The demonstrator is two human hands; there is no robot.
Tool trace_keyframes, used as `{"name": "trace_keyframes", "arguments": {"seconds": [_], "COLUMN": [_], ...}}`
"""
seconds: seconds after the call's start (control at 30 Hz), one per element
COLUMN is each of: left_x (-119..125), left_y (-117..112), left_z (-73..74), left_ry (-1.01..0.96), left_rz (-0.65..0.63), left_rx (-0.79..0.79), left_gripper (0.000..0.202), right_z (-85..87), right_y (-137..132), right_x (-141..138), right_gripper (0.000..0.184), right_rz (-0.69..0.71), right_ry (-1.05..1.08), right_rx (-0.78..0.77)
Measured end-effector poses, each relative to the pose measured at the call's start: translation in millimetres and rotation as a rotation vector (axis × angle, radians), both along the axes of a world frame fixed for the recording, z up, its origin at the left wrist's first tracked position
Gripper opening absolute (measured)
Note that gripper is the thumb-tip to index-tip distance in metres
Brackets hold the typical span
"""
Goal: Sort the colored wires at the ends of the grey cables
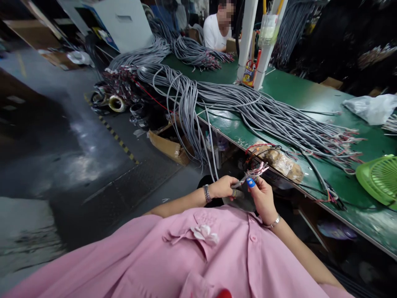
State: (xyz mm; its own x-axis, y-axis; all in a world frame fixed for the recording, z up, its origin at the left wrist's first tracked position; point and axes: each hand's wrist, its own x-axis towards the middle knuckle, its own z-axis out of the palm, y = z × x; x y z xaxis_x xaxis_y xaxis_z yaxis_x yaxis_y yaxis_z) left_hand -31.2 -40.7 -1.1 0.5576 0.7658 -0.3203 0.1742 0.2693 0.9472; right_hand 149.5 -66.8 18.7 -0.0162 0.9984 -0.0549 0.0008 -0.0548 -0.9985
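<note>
Grey cable (237, 184) lay pinched between the thumb and fingers of the left hand (222, 187), just off the near edge of the bench (290, 89), close to where its sheath gave way to thin wires (258, 170). The right hand (263, 199), a blue cover (250, 182) on its thumb, pinched those wires, though which strands it gripped could not be told. By its look, the step in hand was separating or straightening the bared strands, and the next move seemed to call for a firm left hold and a light right pinch. Nearest the hands, along the bench's near edge, sat a tape-wrapped brown bundle (283, 163). Beyond it, a long bunch of cables (266, 107) stretched across the bench, with a green plastic piece (380, 180) near its bared ends. Looped cables (186, 97) drooped over the bench's near edge, past an open cardboard box (169, 145) below. On the bench's far side was a co-worker (214, 33) in white
</note>
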Motion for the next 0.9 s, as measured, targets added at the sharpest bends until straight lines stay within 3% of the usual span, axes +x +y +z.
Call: {"name": "trace_keyframes", "arguments": {"seconds": [0.1,0.2,0.43,0.57,0.7,0.9], "left_x": [-6.7,-10.6,1.3,0.7,-4.5,-12.6], "left_y": [3.3,2.9,-9.0,-10.2,-12.5,-20.6], "left_z": [1.7,1.6,-4.5,-9.5,-12.0,-5.5], "left_ry": [-0.105,-0.195,-0.125,-0.187,-0.240,-0.116], "left_rz": [-0.047,-0.005,0.181,0.383,0.269,0.193], "left_rx": [-0.031,-0.033,0.195,0.174,0.110,0.193], "left_gripper": [0.042,0.045,0.044,0.043,0.047,0.046], "right_z": [-1.8,-6.0,-12.9,-6.4,-3.0,-4.5], "right_y": [-2.9,-4.6,-3.7,-2.0,3.0,9.4], "right_x": [5.4,9.2,12.9,11.7,1.6,-13.0], "right_gripper": [0.030,0.032,0.030,0.027,0.030,0.032], "right_rz": [-0.033,-0.051,-0.036,0.063,0.172,0.231], "right_ry": [0.053,0.113,0.172,0.125,0.195,0.372], "right_rx": [-0.045,-0.094,-0.131,-0.081,-0.035,-0.162]}}
